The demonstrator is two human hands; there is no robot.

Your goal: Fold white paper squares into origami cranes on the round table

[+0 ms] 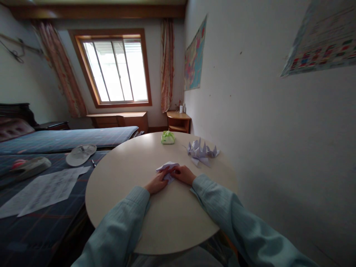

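Note:
A folded piece of white paper (pixel 169 178) lies on the round cream table (pixel 116 193), partly covered by my fingers. My left hand (pixel 157 182) presses and holds it from the left side. From the right, my right hand (pixel 184 174) has its fingers bent in and pinched on the paper's right part. The exact fold under my fingertips is too small to make out. Beyond my right hand stands a cluster of several folded paper cranes (pixel 201 151), their points sticking up.
A green and white tissue pack (pixel 168 138) sits near the table's far edge. To the left is a bed (pixel 63 207) with printed sheets (pixel 52 189), a pale cap (pixel 81 155) and a pen (pixel 94 163). A white wall (pixel 267 148) runs along the right.

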